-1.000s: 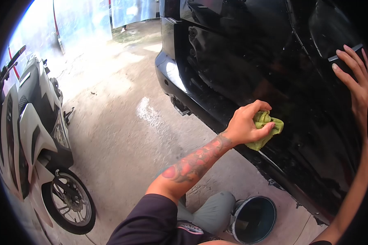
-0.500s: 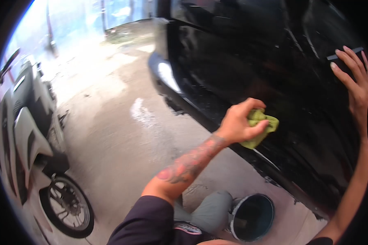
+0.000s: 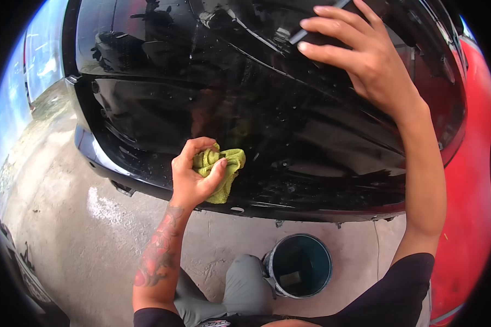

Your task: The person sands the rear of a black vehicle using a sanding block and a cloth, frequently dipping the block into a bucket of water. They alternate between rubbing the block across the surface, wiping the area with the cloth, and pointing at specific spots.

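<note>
My left hand (image 3: pixel 193 173) is closed around a bunched yellow-green cloth (image 3: pixel 229 163), pressed against the lower part of a glossy black car body (image 3: pixel 289 114). Thumb and index finger pinch its folds, and a loose end hangs down. Higher up and to the right, my right hand (image 3: pixel 360 57) reaches across the same car. Its fingers lie over a flat, dark piece with a straight grey edge (image 3: pixel 298 36); the thumb is hidden. Water drops and pale specks dot the black surface.
A dark bucket (image 3: pixel 328 272) holding liquid and a pale block (image 3: pixel 290 278) stands on the concrete floor (image 3: pixel 213 234) by my knee. A red car panel (image 3: pixel 466 218) borders the right side. Part of a motorcycle (image 3: pixel 24 267) shows at the lower left.
My view has turned right, so the car fills more of it and the red panel appears. The left hand keeps the cloth on the car; the right fingers stay over the grey-edged piece.
</note>
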Demonstrator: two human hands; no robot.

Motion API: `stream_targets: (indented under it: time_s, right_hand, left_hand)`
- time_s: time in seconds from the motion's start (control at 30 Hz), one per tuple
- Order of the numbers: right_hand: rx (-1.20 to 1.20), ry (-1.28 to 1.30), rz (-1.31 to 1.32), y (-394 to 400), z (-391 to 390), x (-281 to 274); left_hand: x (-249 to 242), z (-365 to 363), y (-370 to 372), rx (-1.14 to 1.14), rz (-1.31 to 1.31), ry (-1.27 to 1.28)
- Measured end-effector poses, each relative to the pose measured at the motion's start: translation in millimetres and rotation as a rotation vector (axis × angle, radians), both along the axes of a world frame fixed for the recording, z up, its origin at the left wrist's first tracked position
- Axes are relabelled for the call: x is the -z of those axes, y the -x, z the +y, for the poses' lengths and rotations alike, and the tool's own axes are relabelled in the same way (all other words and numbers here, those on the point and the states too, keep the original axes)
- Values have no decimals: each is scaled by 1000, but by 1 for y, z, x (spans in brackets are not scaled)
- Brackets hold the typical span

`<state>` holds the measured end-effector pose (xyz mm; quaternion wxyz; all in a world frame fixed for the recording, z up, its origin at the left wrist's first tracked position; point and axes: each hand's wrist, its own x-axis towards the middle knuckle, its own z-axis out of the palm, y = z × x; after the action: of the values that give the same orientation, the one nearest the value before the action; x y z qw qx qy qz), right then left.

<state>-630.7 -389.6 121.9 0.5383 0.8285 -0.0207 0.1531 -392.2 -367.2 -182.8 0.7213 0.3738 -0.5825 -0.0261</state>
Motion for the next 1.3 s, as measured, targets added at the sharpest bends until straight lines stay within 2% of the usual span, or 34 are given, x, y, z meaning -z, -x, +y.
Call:
stream_targets:
  time_s: [0.07, 0.17, 0.43, 0.53, 0.63, 0.93, 0.97, 1.03, 1.17, 1.3]
  right_hand:
    - [113, 44, 48, 9, 10, -1]
    - [-15, -20, 3, 3, -5, 1]
    - [-3, -28, 58, 7, -4, 1]
    - [-81, 28, 49, -1, -4, 3]
    - [-38, -40, 46, -15, -2, -8]
    - [-1, -31, 95, -21, -1, -12]
    - [-46, -18, 86, -24, -5, -16]
    - [56, 96, 120, -27, 9, -14]
    - [-81, 13, 132, -21, -11, -9]
    - [-32, 61, 60, -22, -4, -9]
  left_hand:
    - [0, -1, 1, 8, 6, 6]
    - [-1, 4, -1, 30, -28, -44]
    - [-2, 2, 1, 34, 16, -23]
    - [-1, 1, 0, 14, 10, -3]
    - [-1, 3, -2, 23, -16, -23]
    - [-1, 5, -3, 31, -24, -38]
    - [-1, 5, -2, 33, -22, -39]
    - [-2, 5, -1, 46, -17, -46]
    - [0, 3, -2, 44, -19, -22]
    - [-1, 2, -1, 27, 11, -8]
